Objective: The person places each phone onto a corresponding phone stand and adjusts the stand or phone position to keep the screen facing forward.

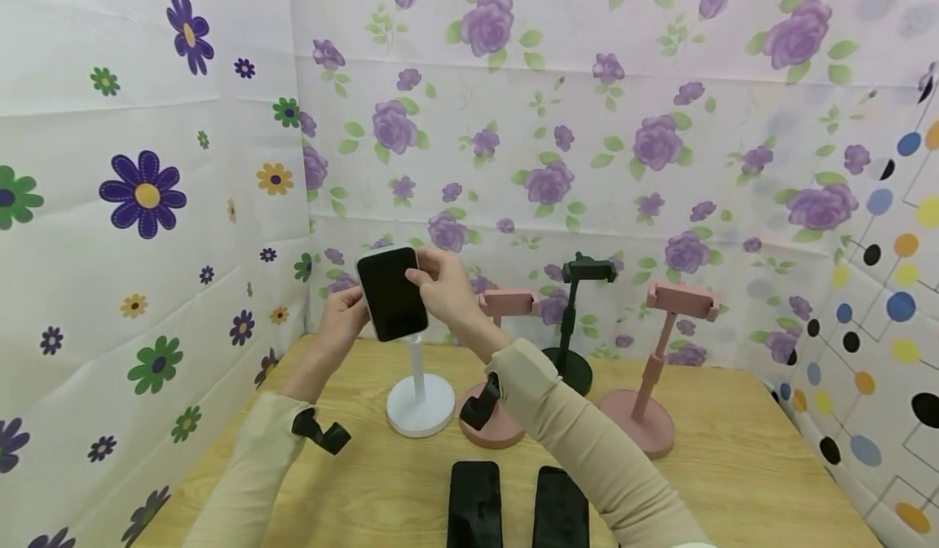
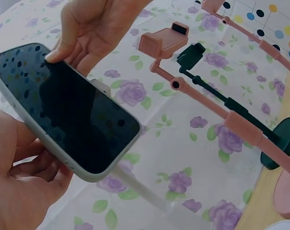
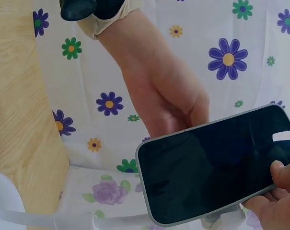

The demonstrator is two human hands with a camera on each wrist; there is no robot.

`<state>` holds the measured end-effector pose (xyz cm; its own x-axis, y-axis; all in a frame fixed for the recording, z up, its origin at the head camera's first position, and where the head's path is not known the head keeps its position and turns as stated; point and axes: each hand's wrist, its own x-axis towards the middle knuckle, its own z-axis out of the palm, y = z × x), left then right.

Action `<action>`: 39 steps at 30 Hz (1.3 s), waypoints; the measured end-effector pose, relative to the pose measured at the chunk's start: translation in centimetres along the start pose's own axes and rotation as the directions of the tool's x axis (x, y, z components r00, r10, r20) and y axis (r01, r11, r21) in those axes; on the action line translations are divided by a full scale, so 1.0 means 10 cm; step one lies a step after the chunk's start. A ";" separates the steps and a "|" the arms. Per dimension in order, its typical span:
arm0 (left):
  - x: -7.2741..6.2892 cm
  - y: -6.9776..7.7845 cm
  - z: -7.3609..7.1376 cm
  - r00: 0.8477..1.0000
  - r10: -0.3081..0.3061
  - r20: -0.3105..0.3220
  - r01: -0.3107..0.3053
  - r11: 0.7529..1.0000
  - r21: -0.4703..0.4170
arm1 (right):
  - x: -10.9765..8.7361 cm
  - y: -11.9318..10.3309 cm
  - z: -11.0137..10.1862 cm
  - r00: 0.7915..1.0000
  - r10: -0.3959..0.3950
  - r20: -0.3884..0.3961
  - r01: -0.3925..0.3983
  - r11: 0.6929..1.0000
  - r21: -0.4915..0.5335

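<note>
A smartphone (image 1: 392,295) with a dark screen and a pale case is held up, tilted, in front of the white phone stand (image 1: 421,408). My right hand (image 1: 449,293) pinches its upper right edge, thumb on the screen and fingers behind. Along the opposite long edge, my left hand (image 1: 336,324) grips the phone, its curled fingers partly behind the case in the left wrist view. Part of the stand's white clamp (image 2: 100,86) shows behind the phone; the phone hides most of that clamp. The stand's white pole (image 3: 75,221) runs down to its round base.
Beside the white stand is a pink phone stand (image 1: 493,426), partly behind my right arm. A dark green stand (image 1: 568,320) and another pink stand (image 1: 637,417) stand further right. Two black phones (image 1: 474,503) lie at the front of the wooden table (image 1: 748,466). Flowered cloth hangs behind.
</note>
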<state>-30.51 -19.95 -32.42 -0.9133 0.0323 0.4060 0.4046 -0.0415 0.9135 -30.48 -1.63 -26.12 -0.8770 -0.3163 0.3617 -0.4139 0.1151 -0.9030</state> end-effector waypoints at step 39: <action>0.02 -0.07 0.03 0.998 0.070 0.000 -0.070 0.997 0.019 | 0.21 0.09 -0.04 0.996 -0.084 0.014 0.085 0.990 -0.110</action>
<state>-30.98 -19.63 -32.93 -0.8827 0.0296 0.4690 0.4684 -0.0244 0.8832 -32.80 -1.80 -26.13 -0.8357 -0.3382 0.4327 -0.5111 0.1907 -0.8381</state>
